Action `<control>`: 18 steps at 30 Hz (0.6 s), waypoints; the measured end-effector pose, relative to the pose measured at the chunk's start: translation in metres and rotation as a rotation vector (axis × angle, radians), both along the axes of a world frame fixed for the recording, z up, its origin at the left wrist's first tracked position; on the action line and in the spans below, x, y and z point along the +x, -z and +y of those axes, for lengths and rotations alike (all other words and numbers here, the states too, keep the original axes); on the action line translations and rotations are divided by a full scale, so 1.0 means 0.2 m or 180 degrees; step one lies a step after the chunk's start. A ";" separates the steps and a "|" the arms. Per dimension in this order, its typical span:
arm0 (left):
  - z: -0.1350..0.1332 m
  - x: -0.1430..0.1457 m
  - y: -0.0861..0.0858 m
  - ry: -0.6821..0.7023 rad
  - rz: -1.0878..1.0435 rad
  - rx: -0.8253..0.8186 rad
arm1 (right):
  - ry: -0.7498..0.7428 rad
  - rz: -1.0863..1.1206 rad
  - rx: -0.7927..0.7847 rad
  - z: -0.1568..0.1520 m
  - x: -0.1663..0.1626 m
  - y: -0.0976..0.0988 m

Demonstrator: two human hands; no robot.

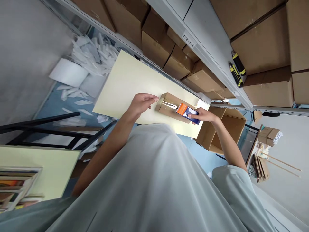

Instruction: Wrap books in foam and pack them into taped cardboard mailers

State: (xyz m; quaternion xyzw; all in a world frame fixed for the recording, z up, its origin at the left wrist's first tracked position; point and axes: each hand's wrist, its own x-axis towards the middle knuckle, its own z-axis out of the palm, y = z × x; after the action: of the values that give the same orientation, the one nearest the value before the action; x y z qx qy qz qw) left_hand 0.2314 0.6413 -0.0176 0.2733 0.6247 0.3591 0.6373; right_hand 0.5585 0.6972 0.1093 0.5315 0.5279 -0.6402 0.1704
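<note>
The small box (168, 112) lies near the middle of the pale desk (125, 80), towards its 3 o'clock edge, with its flaps down. A strip of tape (169, 103) runs along its top seam from the 9 o'clock end to the tape dispenser (184, 111). By that showing the sealing is a good half done. The stretch under the dispenser and beyond it to the 3 o'clock end is left, and the strip is uncut. The left hand (141, 102) is narrow, its fingertips closed on the box's 9 o'clock end where the tape starts, though the view is too small to tell a pinch from a press. The right hand (204, 115) is wrapped around the dispenser's blue handle at the 3 o'clock end. Counted, there are one box, one dispenser and one strip under two hands. Off the desk at 4 o'clock stands one open carton (231, 124). From 12 to 2 o'clock a grey shelf rail (207, 54) carries two yellow-and-black tools (238, 69), with more than ten brown cartons (154, 45) stacked around it. A heap of white paper scraps (94, 54) lies at 10 o'clock, one black frame (48, 129) stands at 8 o'clock, and a second desk (55, 167) shows at 7 o'clock.
</note>
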 end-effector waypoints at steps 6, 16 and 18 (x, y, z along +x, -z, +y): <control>0.00 0.02 0.12 -0.0151 0.0092 -0.0185 | -0.0206 0.0097 -0.0122 0.08 0.00 0.17; 0.03 0.06 0.31 -0.0267 0.0006 -0.0374 | -0.0352 0.0002 -0.0057 0.09 0.01 0.25; 0.04 0.09 0.35 -0.0274 -0.0018 -0.0463 | -0.0329 -0.0024 -0.0012 0.08 0.01 0.26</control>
State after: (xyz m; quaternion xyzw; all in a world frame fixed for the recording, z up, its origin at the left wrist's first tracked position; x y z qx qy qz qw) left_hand 0.2488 0.6487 -0.0869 0.1982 0.6584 0.3407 0.6412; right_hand 0.5599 0.7130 0.0569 0.5056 0.5528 -0.6295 0.2063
